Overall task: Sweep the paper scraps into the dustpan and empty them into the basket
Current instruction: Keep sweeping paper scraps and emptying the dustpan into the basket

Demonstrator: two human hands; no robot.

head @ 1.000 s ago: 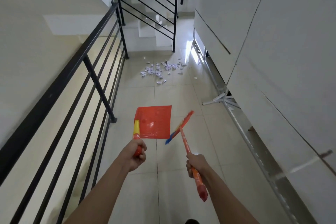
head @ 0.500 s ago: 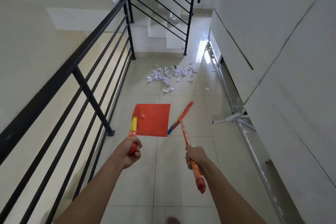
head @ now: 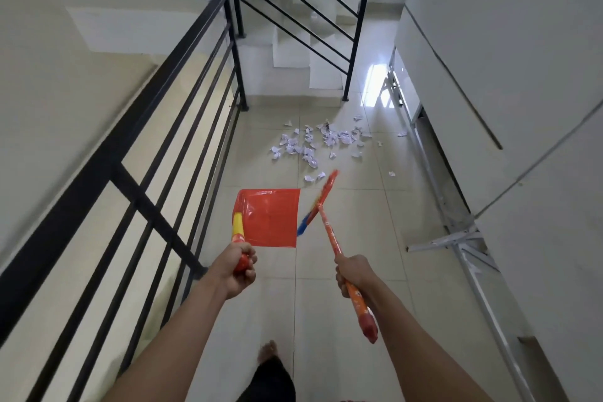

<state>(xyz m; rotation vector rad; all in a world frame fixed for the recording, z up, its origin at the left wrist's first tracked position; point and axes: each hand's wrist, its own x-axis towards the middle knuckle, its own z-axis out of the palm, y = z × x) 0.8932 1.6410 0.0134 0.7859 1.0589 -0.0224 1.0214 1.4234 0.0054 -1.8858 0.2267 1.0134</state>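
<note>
White paper scraps [head: 321, 142] lie scattered on the tiled floor ahead, close to the foot of the stairs. My left hand [head: 236, 269] grips the red and yellow handle of an orange-red dustpan [head: 272, 217], held flat above the floor short of the scraps. My right hand [head: 354, 274] holds the orange handle of a small broom [head: 321, 202], whose red head with blue bristles points toward the scraps beside the dustpan's right edge. No basket is in view.
A black metal railing [head: 169, 147] runs along the left over a stairwell. White steps [head: 293, 49] rise behind a second railing ahead. White panels on metal frames [head: 456, 235] lean along the right wall, with a brace jutting onto the floor. My bare foot [head: 269, 352] shows below.
I have walked forward along the corridor, so the scraps are nearer. Both hands keep the same hold on dustpan and broom, and a foot has come into view.
</note>
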